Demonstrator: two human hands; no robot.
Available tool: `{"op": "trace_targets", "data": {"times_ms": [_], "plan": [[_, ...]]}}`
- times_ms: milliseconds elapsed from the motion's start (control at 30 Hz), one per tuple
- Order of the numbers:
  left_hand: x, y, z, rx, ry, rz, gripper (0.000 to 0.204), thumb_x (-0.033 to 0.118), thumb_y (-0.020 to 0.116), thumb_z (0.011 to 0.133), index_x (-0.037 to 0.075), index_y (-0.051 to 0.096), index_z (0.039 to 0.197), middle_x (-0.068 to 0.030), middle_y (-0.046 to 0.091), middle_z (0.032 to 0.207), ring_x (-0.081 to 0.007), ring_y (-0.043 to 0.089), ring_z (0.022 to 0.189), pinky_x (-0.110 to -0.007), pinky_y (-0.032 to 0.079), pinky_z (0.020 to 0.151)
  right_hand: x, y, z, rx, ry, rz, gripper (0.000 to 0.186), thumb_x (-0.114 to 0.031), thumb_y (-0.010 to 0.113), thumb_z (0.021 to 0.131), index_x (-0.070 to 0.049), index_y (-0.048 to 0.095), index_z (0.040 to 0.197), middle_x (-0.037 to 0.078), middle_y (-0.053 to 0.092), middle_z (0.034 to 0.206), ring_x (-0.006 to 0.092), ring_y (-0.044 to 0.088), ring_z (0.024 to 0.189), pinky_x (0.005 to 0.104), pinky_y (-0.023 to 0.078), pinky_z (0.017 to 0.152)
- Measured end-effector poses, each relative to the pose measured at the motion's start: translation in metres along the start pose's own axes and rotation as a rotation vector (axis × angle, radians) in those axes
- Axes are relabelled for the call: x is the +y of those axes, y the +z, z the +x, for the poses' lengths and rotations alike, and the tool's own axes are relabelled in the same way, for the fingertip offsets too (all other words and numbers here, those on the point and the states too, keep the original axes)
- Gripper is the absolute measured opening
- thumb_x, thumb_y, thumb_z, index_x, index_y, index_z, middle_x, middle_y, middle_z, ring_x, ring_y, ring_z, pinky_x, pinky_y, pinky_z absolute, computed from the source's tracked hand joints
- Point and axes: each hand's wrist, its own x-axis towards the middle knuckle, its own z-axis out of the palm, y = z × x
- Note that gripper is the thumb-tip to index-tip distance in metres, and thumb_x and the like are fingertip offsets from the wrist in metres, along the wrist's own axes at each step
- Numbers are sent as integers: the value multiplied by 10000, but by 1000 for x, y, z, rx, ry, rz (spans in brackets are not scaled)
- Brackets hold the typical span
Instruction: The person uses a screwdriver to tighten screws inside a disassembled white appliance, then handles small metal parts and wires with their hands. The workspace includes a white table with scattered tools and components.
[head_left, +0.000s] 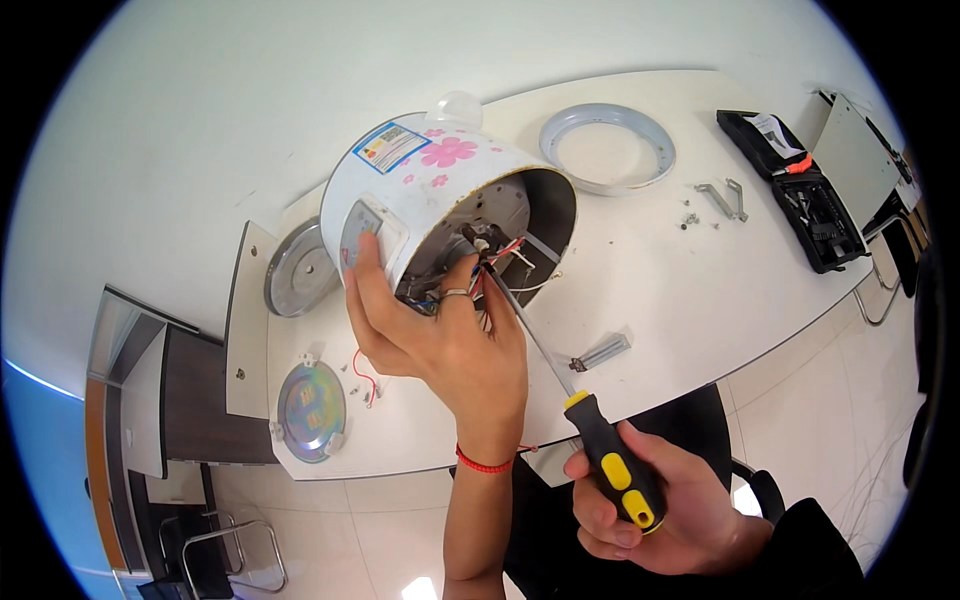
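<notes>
A white rice cooker body (440, 165) with pink flowers lies on its side on the table, its open underside turned toward me. Loose wires (508, 248) and metal parts show inside it. My left hand (455, 350) grips the body at the rim, some fingers resting by the grey control panel (362, 232) and others reaching in among the wires, partly hidden. In my right hand (660, 490) is a black and yellow screwdriver (612, 462), held by its handle. Its shaft slants up into the opening, where the tip is hidden near my left fingers.
A grey ring (607, 182) lies at the back, with small screws (690, 218) and metal brackets (722, 200) to its right. A black tool case (815, 215) stands open. Left are a round metal cover (300, 270) and a shiny disc (311, 412). A small bracket (600, 352) lies near the front edge.
</notes>
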Motion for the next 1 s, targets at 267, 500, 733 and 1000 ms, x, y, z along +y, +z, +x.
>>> {"op": "trace_targets", "data": {"times_ms": [267, 500, 733, 1000], "plan": [[0, 0, 0, 1, 2, 0, 177, 70, 829, 770, 99, 778, 936, -230, 355, 1616, -457, 339, 1421, -546, 297, 1098, 0, -3, 2, 2, -29, -24, 399, -392, 462, 1110, -13, 577, 1159, 57, 531, 774, 143, 469, 596, 324, 399, 594], [3, 0, 0, -3, -7, -30, 247, 0, 819, 726, 42, 786, 967, -249, 351, 1619, -497, 317, 1447, -579, 291, 1108, 0, -8, 2, -75, -63, 88, 378, -375, 463, 1108, -11, 566, 1106, 45, 538, 872, 154, 471, 610, 330, 405, 602], [2, 1, 0, 2, -9, 10, 201, 58, 833, 758, 120, 785, 943, -219, 352, 1620, -445, 331, 1429, -527, 304, 1093, -2, -2, -2, 15, -12, 44, 341, -328, 502, 1102, 8, 557, 1131, 71, 537, 865, 151, 513, 622, 324, 419, 592], [4, 1, 0, 2, -6, 16, 202, 60, 834, 760, 115, 782, 948, -222, 350, 1618, -454, 331, 1424, -537, 301, 1093, 2, -33, 8, -187, -44, 22, 449, -398, 413, 1133, 2, 558, 1277, 66, 591, 857, 155, 522, 647, 329, 432, 636]]}}
